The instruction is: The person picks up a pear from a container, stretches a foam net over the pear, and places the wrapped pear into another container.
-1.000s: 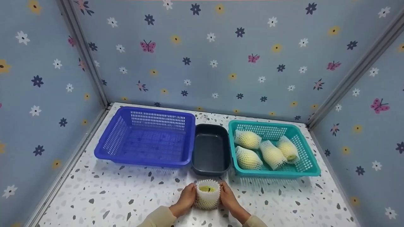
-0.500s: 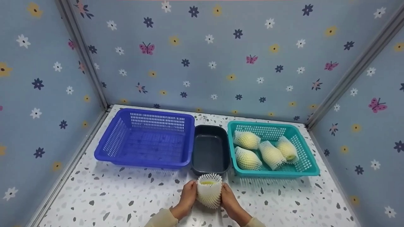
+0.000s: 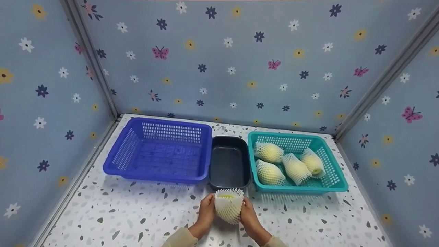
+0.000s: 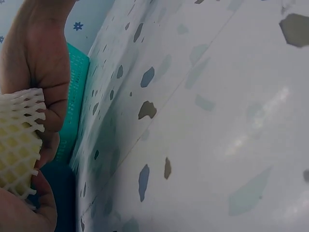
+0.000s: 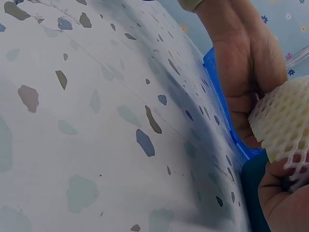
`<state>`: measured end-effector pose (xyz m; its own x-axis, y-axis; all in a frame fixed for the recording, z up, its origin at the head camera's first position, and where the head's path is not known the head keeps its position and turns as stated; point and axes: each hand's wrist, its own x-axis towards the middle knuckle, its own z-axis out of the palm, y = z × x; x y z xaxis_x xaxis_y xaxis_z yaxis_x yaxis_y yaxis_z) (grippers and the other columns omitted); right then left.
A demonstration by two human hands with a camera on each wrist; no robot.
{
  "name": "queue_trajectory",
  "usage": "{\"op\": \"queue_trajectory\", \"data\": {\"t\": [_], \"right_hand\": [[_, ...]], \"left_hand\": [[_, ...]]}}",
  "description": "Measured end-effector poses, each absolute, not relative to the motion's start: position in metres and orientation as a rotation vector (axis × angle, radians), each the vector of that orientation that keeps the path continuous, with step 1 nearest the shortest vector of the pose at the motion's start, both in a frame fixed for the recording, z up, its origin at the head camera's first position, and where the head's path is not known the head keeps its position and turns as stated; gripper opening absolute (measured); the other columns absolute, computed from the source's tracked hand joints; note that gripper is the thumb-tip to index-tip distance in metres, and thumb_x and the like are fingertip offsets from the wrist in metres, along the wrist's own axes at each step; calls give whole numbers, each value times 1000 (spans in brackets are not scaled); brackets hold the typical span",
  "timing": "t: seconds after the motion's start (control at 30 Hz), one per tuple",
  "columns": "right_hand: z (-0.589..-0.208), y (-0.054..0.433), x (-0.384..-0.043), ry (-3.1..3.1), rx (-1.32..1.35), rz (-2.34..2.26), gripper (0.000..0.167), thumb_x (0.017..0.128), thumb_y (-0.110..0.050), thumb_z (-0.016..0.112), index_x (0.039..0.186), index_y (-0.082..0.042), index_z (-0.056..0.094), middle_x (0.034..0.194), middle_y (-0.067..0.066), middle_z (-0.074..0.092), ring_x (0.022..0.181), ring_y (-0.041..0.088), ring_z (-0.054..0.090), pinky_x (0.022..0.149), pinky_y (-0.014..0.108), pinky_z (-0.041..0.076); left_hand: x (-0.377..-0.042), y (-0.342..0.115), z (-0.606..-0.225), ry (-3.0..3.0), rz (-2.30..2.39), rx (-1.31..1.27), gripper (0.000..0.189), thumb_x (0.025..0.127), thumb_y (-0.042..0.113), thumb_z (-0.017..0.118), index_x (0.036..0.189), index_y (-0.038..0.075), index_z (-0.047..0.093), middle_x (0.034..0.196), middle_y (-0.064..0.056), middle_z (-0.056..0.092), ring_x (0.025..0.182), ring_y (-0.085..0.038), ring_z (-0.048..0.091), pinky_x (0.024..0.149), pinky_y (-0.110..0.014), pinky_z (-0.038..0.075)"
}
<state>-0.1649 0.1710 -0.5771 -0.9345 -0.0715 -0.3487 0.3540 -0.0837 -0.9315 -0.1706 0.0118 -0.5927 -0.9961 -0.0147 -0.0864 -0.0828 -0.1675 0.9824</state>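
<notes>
A yellow-green fruit in a white foam net (image 3: 229,207) is held up between both hands, just in front of the black tub (image 3: 229,164). The left hand (image 3: 206,212) grips its left side, the right hand (image 3: 249,216) its right side. The net's open, jagged end faces up, with a bit of the fruit's top showing inside. In the left wrist view, yellow shows through the mesh of the net (image 4: 17,150). From the right wrist, the right hand's fingers (image 5: 277,186) curl at the net's edge. Parts of both hands are hidden behind the net.
A blue-purple basket (image 3: 157,176) stands at the left of the black tub. On its right, a teal basket (image 3: 298,188) holds several fruits in foam nets (image 3: 269,173). The speckled white table (image 3: 137,212) is bounded by flowered panels (image 3: 219,75).
The hands have raised the netted fruit slightly and tipped it, so its lower end shows more and less of the fruit's top is visible. The baskets and tub stay put.
</notes>
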Motion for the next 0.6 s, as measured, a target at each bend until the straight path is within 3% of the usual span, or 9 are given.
{"op": "queue_trajectory", "data": {"t": [0.23, 0.43, 0.5, 0.6], "right_hand": [[-578, 170, -166, 1921, 366, -2139, 24, 102, -27, 42, 106, -4, 50, 95, 4, 55, 80, 14, 53, 69, 29, 45], [-576, 173, -170, 1982, 382, -2095, 25, 105, -27, 36, 97, -8, 50, 86, 2, 53, 74, 14, 50, 64, 28, 42], [-578, 174, -172, 2013, 356, -2087, 23, 104, -25, 38, 95, -7, 49, 85, 2, 53, 74, 14, 50, 63, 28, 42], [-582, 174, -173, 2055, 305, -2094, 16, 102, -19, 43, 93, -6, 48, 84, 2, 54, 72, 14, 52, 63, 28, 43]], "left_hand": [[-165, 14, -584, 1803, 2348, -173, 29, 104, 15, 36, 109, -7, 56, 83, 0, 55, 73, -12, 48, 67, -26, 41], [-167, 13, -591, 1694, 2251, -186, 36, 105, 23, 33, 131, 2, 47, 119, -7, 56, 101, -16, 51, 85, -33, 42], [-166, 13, -590, 1656, 2265, -179, 34, 104, 21, 33, 128, 2, 48, 116, -7, 57, 98, -17, 52, 82, -32, 43], [-166, 14, -590, 1638, 2288, -192, 27, 103, 21, 35, 114, 3, 53, 97, -2, 57, 81, -15, 50, 71, -29, 42]]}}
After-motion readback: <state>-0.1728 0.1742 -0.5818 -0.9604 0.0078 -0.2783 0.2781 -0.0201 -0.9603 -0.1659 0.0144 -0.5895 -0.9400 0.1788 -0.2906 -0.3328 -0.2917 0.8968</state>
